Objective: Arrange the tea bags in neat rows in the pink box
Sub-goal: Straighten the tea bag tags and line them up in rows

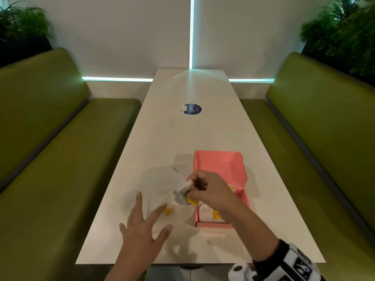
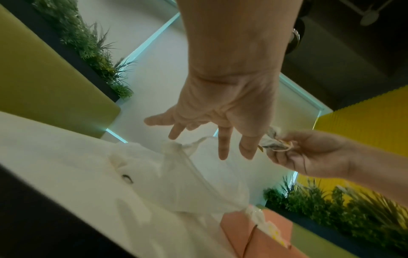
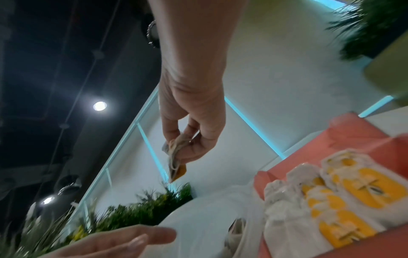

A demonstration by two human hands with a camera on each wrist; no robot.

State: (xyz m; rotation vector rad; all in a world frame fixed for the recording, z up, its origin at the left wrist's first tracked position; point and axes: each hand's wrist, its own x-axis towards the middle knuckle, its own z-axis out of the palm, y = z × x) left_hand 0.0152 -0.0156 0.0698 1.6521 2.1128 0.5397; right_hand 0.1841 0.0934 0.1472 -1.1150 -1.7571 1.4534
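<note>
Pink cardboard, lid flap open, at the near right of the white counter (image 1: 203,128): the pink box (image 1: 220,165) in the head view, with several tea bags already lying inside at its near end (image 1: 217,214). Just left of it, a clear plastic bag (image 1: 162,185) on the counter with at least one more yellow tag showing through. Right hand (image 1: 211,191) over the box's left wall, thumb and fingers pinched on one tea bag (image 1: 183,191). Left hand (image 1: 142,226) spread wide and flat over the plastic, holding nothing.

From the left wrist: left hand (image 2: 223,111) with fingers straight and splayed above the crumpled plastic bag (image 2: 198,176); right hand (image 2: 309,153) beyond, gripping the tea bag (image 2: 272,143) with its string bunched in the pinch.

From the right wrist: tea bag (image 3: 176,153) dangling from the right hand (image 3: 194,125), yellow tag lowest; laid bags (image 3: 331,206) side by side in the pink box (image 3: 357,132), tags facing up.

Best done, probably, by carrying the bag low over the wall, setting it flat beside the last one, tag up and matching the others, string tucked under rather than trailing. Worth pinning the plastic with the left palm, so the next pick does not drag it.
</note>
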